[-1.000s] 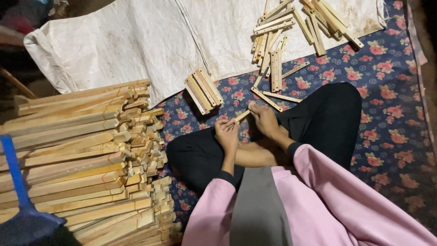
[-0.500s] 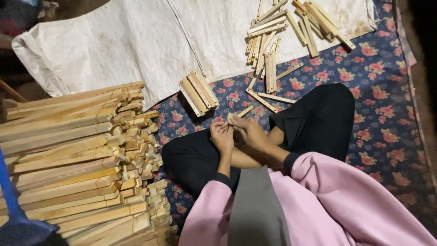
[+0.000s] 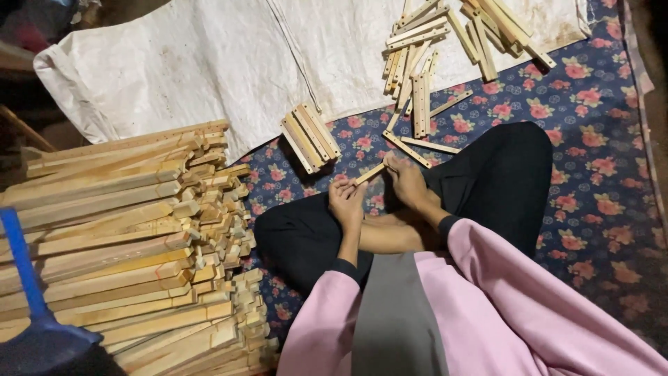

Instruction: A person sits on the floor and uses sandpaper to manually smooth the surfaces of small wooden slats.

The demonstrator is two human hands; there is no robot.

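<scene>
While the person sits cross-legged on a dark blue floral mat (image 3: 591, 181), both hands meet over the lap around a short wooden stick (image 3: 370, 173). This stick lies slanted just above the knees in black trousers, its lower end at the left hand (image 3: 346, 202) and its upper end at the right hand (image 3: 406, 181). Left fingers curl closed around the lower end; right fingers pinch the upper end, pressed together against the wood. Just beyond the stick, farther from the body, a small bundle of short sticks (image 3: 310, 137) rests where the mat meets a white woven sheet (image 3: 202, 63). To the right of that bundle, beyond the stick, loose wooden pieces (image 3: 445, 49) lie scattered across the sheet's edge and the mat. Well to the left of the stick, a tall stack of long wooden slats (image 3: 118, 237) fills that side, their notched ends facing the person's knee. Below the stack, at the lower left corner, a blue handle (image 3: 21, 257) leans over the slats. Pink sleeves frame the forearms nearest the camera.
</scene>
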